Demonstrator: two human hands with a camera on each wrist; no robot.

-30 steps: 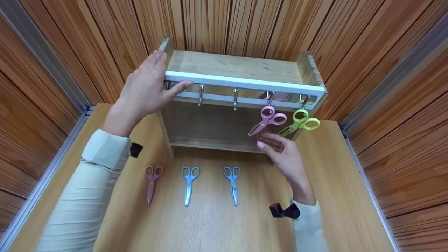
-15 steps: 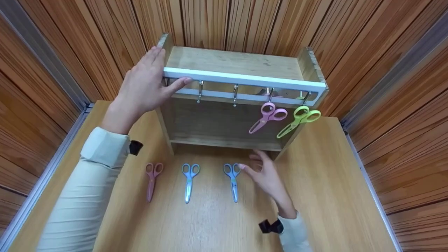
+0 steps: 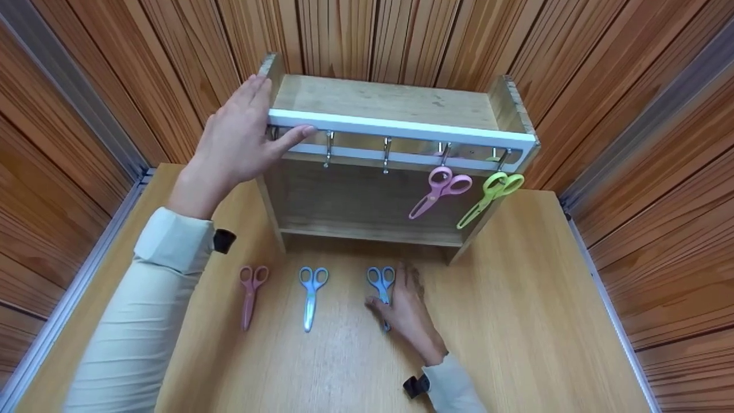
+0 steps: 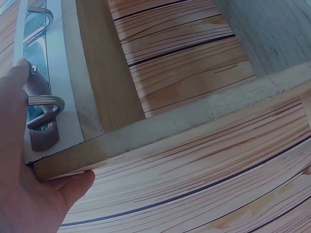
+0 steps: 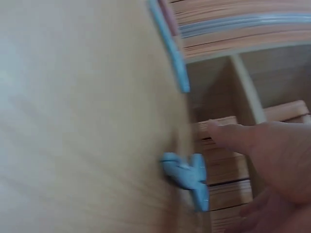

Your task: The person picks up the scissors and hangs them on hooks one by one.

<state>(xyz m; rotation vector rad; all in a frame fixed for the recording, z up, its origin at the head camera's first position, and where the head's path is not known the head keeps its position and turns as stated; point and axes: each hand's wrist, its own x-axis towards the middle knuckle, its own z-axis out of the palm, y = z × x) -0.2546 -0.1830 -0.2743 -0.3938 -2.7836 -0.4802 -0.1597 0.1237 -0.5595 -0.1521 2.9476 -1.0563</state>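
With its thumb over the front of the white hook rail (image 3: 401,124) and its fingers along the side, my left hand (image 3: 229,143) grips the left corner of a wooden shelf (image 3: 390,103). Over the right-hand pair of blue scissors (image 3: 381,290) on the table, my right hand (image 3: 408,312) has its thumb on one side and fingers on the other. The right wrist view shows those scissors (image 5: 187,175) apart from the thumb. A pink pair of scissors (image 3: 440,188) and a yellow-green pair of scissors (image 3: 488,194) hang from the rail's right hooks.
Another pair of blue scissors (image 3: 310,307) and a dull red pair of scissors (image 3: 248,304) lie to the left on the wooden table (image 3: 321,378). Metal hooks (image 3: 386,155) stick out from the rail. Wood-grain walls (image 3: 659,201) stand behind and at both sides.
My right hand has come down and left, from below the hanging scissors to the right-hand blue scissors on the table. My left hand keeps its place on the shelf corner.
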